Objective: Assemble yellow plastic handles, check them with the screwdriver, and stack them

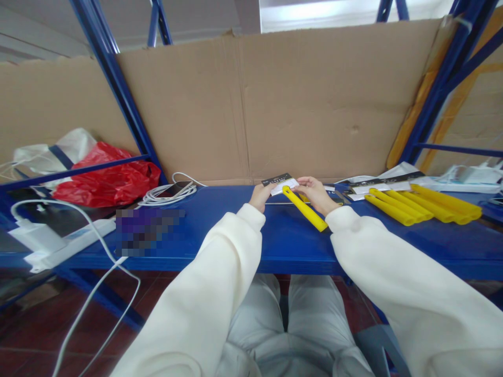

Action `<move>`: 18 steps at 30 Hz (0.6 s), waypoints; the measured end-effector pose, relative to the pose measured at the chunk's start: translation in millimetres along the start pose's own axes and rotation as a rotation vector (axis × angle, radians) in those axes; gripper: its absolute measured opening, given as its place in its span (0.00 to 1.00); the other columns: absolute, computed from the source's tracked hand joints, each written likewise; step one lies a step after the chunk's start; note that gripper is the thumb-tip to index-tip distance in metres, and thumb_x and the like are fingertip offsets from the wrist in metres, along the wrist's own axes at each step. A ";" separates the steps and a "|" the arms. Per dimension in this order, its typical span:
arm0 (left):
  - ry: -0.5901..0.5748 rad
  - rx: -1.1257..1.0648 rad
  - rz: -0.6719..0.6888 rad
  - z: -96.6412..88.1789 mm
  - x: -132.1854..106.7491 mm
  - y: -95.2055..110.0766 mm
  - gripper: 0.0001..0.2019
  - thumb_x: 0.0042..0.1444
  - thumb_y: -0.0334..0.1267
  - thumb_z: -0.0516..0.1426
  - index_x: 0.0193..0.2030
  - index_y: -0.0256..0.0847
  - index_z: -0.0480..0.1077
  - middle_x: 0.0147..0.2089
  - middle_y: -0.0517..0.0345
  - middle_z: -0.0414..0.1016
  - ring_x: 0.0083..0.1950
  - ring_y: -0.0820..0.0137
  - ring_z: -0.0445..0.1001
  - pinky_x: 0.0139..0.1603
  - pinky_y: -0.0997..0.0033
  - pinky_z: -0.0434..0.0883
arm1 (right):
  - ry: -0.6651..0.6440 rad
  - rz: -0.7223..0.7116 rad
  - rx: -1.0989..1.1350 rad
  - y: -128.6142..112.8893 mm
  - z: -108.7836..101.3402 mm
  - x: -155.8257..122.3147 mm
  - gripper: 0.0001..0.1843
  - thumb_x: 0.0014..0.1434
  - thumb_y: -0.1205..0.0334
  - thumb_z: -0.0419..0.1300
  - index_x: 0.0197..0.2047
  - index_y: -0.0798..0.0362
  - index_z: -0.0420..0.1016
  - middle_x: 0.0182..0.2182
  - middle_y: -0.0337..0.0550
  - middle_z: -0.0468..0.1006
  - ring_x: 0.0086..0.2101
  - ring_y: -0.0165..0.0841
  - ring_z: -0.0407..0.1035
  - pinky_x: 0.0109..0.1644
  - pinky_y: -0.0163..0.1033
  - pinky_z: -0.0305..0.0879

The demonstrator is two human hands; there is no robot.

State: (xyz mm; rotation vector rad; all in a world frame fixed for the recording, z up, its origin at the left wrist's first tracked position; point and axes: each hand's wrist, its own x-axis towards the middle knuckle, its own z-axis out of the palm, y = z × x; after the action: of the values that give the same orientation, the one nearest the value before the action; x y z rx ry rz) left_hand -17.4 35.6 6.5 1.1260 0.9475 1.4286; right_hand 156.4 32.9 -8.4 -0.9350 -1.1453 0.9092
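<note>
In front of me, over the blue table, is a long yellow handle (305, 210) with a hole at its far end. A black-and-white card (281, 183) lies at that far end, and I cannot tell how the two are joined. My left hand (260, 196) pinches the card's left edge. My right hand (316, 193) has its fingers closed at the card's right edge, beside the yellow handle. Off to the right, several more yellow handles (401, 207) lie side by side, with black-and-white cards (379, 187) at their far ends.
A cardboard sheet (314, 104) walls the back of the blue table (228, 230). To the left are a coiled white cable (168, 195), a red plastic bag (110, 175) and a white power strip (74, 243). Blue posts (440, 89) frame the sides.
</note>
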 end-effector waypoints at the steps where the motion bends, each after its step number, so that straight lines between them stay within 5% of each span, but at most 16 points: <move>1: -0.004 -0.018 0.010 -0.1 1.4 -1.3 0.04 0.42 0.26 0.65 0.26 0.35 0.76 0.28 0.54 0.79 0.37 0.65 0.79 0.43 0.67 0.74 | 0.005 -0.004 -0.021 0.7 -0.3 0.4 0.21 0.37 0.72 0.73 0.33 0.51 0.68 0.31 0.34 0.75 0.33 0.29 0.75 0.49 0.39 0.74; 12: 0.072 0.045 0.066 -2.8 5.3 -3.9 0.13 0.37 0.22 0.63 0.33 0.36 0.76 0.30 0.56 0.79 0.32 0.67 0.78 0.40 0.66 0.77 | -0.021 -0.003 -0.095 3.6 -0.3 -1.0 0.28 0.32 0.65 0.76 0.35 0.50 0.68 0.34 0.35 0.75 0.37 0.32 0.74 0.50 0.42 0.72; 18: 0.252 0.051 0.024 2.2 -2.1 2.4 0.22 0.39 0.16 0.57 0.42 0.37 0.72 0.48 0.48 0.78 0.46 0.62 0.80 0.42 0.65 0.78 | -0.043 -0.006 -0.103 1.9 -1.2 -3.1 0.27 0.32 0.62 0.77 0.33 0.50 0.67 0.32 0.35 0.74 0.36 0.31 0.73 0.47 0.40 0.72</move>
State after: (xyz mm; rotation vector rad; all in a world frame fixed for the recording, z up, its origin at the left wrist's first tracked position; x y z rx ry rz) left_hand -15.8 33.1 9.1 1.0118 1.1558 1.5995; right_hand 156.9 30.5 -11.3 -0.9992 -1.2405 0.8749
